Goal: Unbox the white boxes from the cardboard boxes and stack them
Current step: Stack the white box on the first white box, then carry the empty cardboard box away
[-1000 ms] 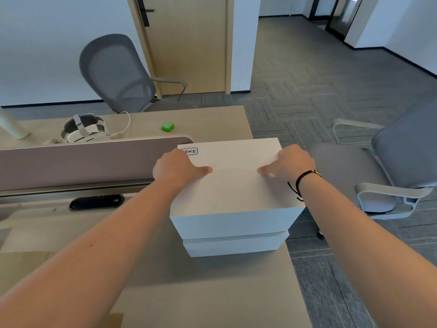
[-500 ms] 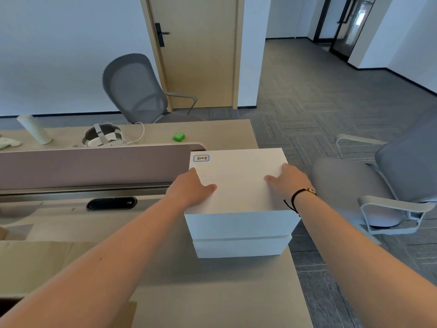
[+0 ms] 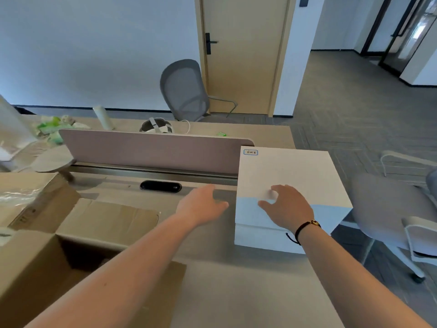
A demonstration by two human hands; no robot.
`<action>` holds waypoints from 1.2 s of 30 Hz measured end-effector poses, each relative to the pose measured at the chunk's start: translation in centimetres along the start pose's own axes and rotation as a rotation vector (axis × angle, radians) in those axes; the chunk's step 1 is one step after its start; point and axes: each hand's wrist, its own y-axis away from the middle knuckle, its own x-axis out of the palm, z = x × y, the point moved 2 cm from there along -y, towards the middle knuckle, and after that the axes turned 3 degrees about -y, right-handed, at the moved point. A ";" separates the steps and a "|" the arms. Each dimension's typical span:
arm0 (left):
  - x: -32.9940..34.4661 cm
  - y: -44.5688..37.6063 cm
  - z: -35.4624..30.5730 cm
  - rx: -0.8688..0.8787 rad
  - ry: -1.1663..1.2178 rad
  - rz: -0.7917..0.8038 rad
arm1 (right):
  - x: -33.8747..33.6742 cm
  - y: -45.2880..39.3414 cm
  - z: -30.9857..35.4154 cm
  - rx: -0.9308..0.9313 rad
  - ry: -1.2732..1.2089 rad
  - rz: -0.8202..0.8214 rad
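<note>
At the lower left of the frame an open cardboard box (image 3: 71, 263) now fills the corner, its flaps spread and its inside dark; half a second ago only a sliver of it showed. Behind it, at the left edge, a second cardboard box (image 3: 35, 197) with clear plastic on top has come into view.

Both forearms reach up from the bottom edge over the desk (image 3: 236, 292). The left hand (image 3: 203, 207), which lay on the top white box a moment ago, is now off it, hovering over the bare desk just left of the stack, fingers relaxed and loosely spread, holding nothing. The right hand (image 3: 286, 207), with a black cord bracelet at the wrist, has slid back to the near edge of the upper white box (image 3: 295, 176); its fingers are spread and blurred, so real contact cannot be told, but it grips nothing.

The two white boxes sit stacked at centre right, the upper on the lower white box (image 3: 257, 237), near the desk's right edge; a small blue-bordered label (image 3: 250, 152) marks the top's far left corner.

Beyond stand the divider panel (image 3: 153, 150), a headset (image 3: 156, 126) and a grey chair (image 3: 184, 91) before the door (image 3: 243, 55), all now further right in the frame.
</note>
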 end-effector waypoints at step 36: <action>-7.4 12.1 55.1 -0.344 -0.189 0.037 | 32.4 21.7 19.9 0.484 0.022 0.043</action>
